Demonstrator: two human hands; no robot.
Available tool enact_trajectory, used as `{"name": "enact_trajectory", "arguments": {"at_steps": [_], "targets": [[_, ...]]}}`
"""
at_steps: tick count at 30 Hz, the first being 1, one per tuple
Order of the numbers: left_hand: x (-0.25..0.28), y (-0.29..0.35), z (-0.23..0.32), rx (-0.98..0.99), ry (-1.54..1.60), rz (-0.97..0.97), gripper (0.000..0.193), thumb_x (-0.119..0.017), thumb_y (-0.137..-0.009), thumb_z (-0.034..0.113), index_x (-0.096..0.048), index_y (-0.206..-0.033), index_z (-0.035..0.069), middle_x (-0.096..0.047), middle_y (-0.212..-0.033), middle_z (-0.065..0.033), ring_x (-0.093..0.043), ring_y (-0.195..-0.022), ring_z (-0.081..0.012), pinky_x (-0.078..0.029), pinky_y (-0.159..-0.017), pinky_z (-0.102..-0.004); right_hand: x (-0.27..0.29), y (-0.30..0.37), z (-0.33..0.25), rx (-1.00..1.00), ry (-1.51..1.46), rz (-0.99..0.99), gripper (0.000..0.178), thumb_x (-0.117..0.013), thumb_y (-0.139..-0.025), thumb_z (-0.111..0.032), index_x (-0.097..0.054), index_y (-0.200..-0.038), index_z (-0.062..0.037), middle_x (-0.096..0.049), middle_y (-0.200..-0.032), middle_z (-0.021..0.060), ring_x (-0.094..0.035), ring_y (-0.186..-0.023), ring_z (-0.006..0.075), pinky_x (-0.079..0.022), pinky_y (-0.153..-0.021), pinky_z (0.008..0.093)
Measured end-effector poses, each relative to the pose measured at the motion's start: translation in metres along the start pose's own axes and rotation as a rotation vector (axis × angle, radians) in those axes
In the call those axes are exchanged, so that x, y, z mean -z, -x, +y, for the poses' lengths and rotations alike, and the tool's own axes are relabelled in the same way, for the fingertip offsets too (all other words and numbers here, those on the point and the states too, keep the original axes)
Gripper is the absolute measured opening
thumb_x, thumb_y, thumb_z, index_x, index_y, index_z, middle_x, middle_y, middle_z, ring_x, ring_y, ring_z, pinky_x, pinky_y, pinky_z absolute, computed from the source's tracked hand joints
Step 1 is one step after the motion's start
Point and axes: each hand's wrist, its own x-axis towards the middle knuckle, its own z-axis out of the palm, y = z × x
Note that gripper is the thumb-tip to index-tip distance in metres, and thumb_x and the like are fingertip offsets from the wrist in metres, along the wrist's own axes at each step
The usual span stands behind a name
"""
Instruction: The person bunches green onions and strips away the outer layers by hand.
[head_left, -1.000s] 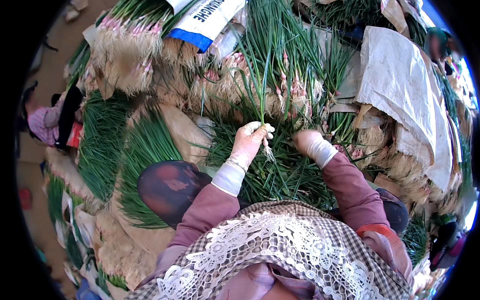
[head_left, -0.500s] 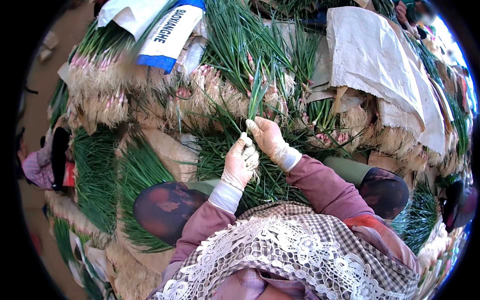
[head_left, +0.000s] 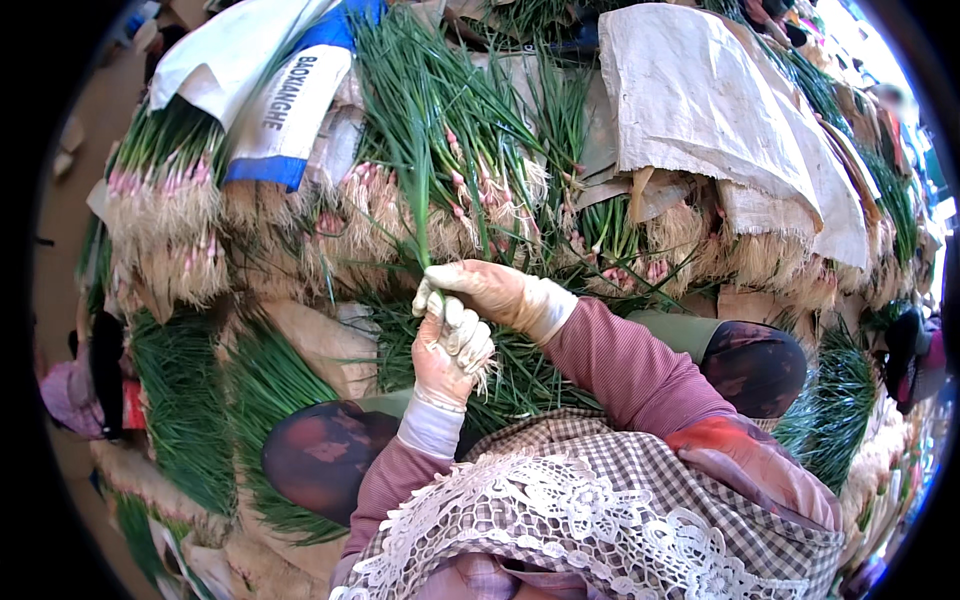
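Observation:
My left hand (head_left: 450,355), in a thin pale glove, is closed round the lower part of a spring onion. Some pale roots (head_left: 487,378) poke out below its fingers. My right hand (head_left: 485,290), also gloved, pinches the same plant just above, its fingertips touching the left hand. The green leaves (head_left: 422,205) of the held spring onion rise away from me over the piled bunches. The stem end is hidden inside my hands. Loose spring onions (head_left: 520,385) lie below my hands, between my knees.
Rows of spring onions (head_left: 385,200) with pink bulbs and long roots stretch across ahead. A white sack with a blue edge (head_left: 285,125) and a beige cloth (head_left: 700,110) partly cover them. More green leaves (head_left: 275,400) lie left. Other people sit at the left and right edges.
Both hands have shifted left and come together, the right now pinching against the left. The held leaves now stand straighter, pointing away from me. The view has turned slightly.

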Motion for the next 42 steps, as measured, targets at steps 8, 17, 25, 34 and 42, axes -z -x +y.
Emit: {"name": "enact_trajectory", "arguments": {"at_steps": [8,17,25,34,42], "targets": [[-0.009,-0.018,-0.009,-0.029,-0.086,0.042,0.04,-0.037,-0.084,0.044,-0.045,-0.065,0.009,-0.025,-0.04,0.003,-0.023,-0.031,-0.0085,-0.02,-0.031,-0.0222,0.027,0.0,0.004,0.352,1.285,0.744,0.03,-0.048,-0.081,-0.029,-0.056,-0.073,-0.0018,-0.054,-0.062,0.0114,-0.053,-0.058,0.0257,-0.04,-0.053,0.0349],[0.01,-0.04,0.006,0.002,-0.2,0.344,0.026,-0.047,-0.082,0.026,-0.05,-0.069,0.004,-0.029,-0.047,0.0021,-0.029,-0.041,-0.0085,-0.023,-0.032,-0.0202,0.147,0.014,-0.065,-0.069,1.323,0.686,0.028,-0.045,-0.082,-0.028,-0.054,-0.098,-0.0067,-0.054,-0.069,0.007,-0.05,-0.06,0.0177,-0.044,-0.062,0.0293],[0.014,-0.062,-0.001,-0.087,-0.584,0.425,0.038,-0.036,-0.088,0.029,-0.046,-0.104,-0.004,-0.049,-0.06,-0.0052,-0.049,-0.056,-0.0168,-0.039,-0.049,-0.0242,0.171,0.017,-0.081,-0.088,1.602,0.982,0.02,-0.047,-0.078,-0.024,-0.053,-0.089,-0.0078,-0.055,-0.072,0.0125,-0.055,-0.07,0.0291,-0.044,-0.065,0.0372],[0.013,-0.07,-0.008,-0.151,-0.658,0.492,0.034,-0.038,-0.087,0.03,-0.047,-0.108,0.005,-0.057,-0.078,-0.005,-0.051,-0.056,-0.0097,-0.04,-0.047,-0.0182,0.126,0.036,-0.042,-0.065,1.523,0.82,0.025,-0.044,-0.08,-0.03,-0.055,-0.076,-0.0083,-0.056,-0.066,0.0138,-0.056,-0.063,0.029,-0.045,-0.057,0.0377],[0.021,-0.064,0.005,-0.028,-0.399,0.383,0.026,-0.047,-0.082,0.022,-0.053,-0.092,-0.001,-0.031,-0.047,0.0029,-0.035,-0.042,-0.0099,-0.025,-0.036,-0.0207,0.191,0.03,-0.041,-0.578,1.525,1.065,0.029,-0.052,-0.076,-0.031,-0.055,-0.087,-0.0048,-0.058,-0.078,0.0118,-0.056,-0.073,0.0267,-0.044,-0.066,0.0355]]}}
